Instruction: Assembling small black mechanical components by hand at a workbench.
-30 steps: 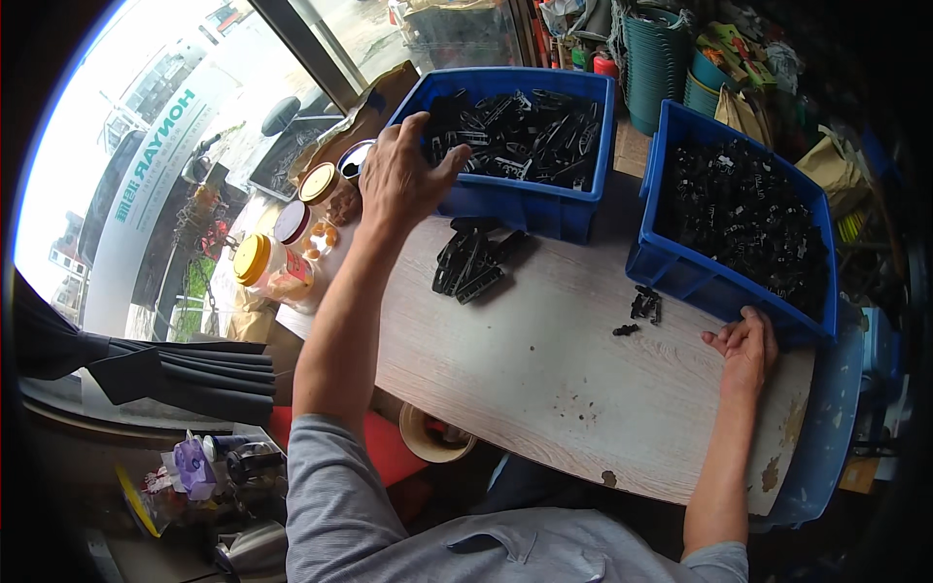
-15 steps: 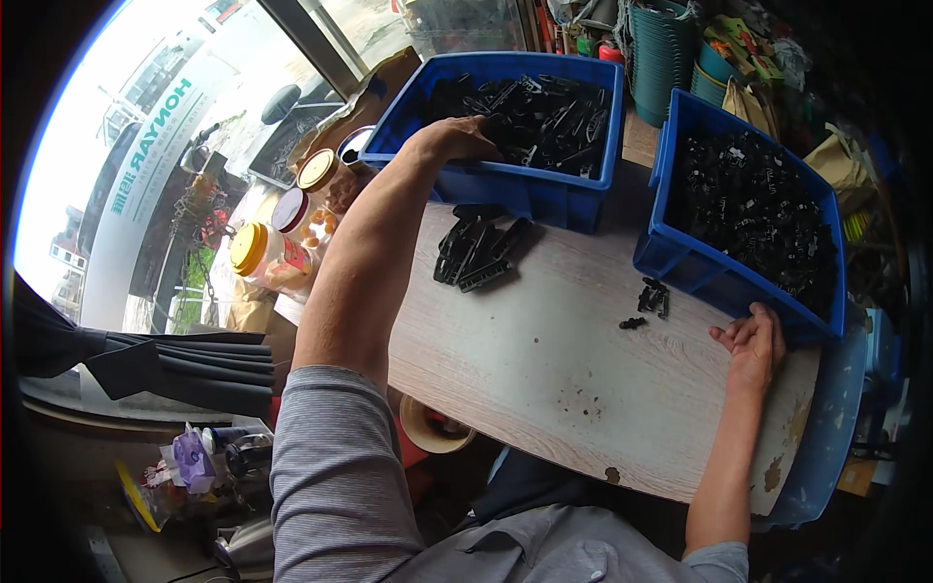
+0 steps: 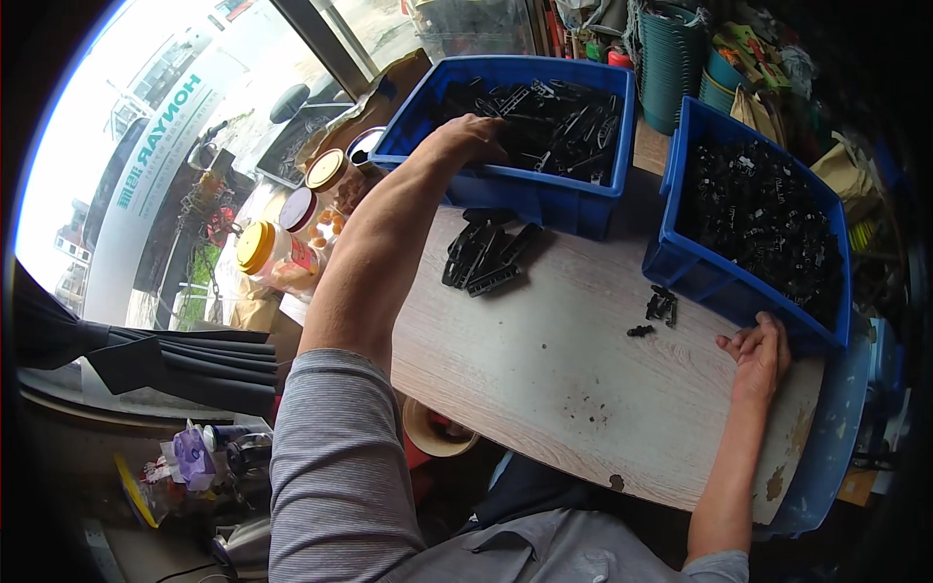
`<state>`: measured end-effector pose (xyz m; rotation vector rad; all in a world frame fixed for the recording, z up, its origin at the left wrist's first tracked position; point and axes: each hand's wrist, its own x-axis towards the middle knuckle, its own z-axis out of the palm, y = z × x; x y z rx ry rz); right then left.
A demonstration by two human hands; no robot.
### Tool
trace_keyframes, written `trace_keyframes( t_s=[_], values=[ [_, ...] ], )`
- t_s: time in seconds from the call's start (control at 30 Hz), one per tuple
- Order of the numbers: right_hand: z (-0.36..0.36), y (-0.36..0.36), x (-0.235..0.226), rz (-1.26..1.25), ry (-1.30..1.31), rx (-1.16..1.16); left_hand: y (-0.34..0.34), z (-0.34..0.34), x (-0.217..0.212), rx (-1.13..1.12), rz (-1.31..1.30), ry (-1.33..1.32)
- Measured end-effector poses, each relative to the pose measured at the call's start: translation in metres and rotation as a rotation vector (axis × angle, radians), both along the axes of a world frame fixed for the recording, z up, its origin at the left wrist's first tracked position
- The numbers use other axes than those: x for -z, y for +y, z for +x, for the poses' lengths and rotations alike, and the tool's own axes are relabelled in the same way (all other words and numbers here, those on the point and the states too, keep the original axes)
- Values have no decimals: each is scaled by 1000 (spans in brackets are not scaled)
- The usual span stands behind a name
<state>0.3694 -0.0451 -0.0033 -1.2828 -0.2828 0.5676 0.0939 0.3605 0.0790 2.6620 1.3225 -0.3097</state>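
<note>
Left hand [image 3: 478,136] reaches over the front rim of the left blue bin [image 3: 554,206], in among the long black parts [image 3: 578,121]. Its fingers are bent down and the tips hidden, so can't tell how far apart they are or whether they have hold of anything. Right hand [image 3: 761,360] rests on the tabletop [image 3: 525,379] by the right blue bin [image 3: 719,291], fingers loosely curled, nothing visible in them; contact with the bin wall unclear.

Long parts lie jumbled, so best to pinch loose top ones along their length and wiggle them free rather than drag; neighbours could snag. Lift clear of the rim before swinging out. Wrist sits low over the rim, so raising it should help. Pile of long parts [image 3: 486,255] is on the tabletop just in front of that bin; small black parts [image 3: 663,306] lie apart, near the right bin, and shouldn't get mixed in.
</note>
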Motion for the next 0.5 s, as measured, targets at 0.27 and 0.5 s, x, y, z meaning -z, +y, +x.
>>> trace_keyframes(
  t_s=[0.27, 0.5],
  values=[
    [4, -5, 4, -5, -12, -4, -21, 11, -12, -179, 46, 164],
    [5, -2, 7, -3, -8, -5, -12, 8, -9, -83, 181, 121]
  ],
)
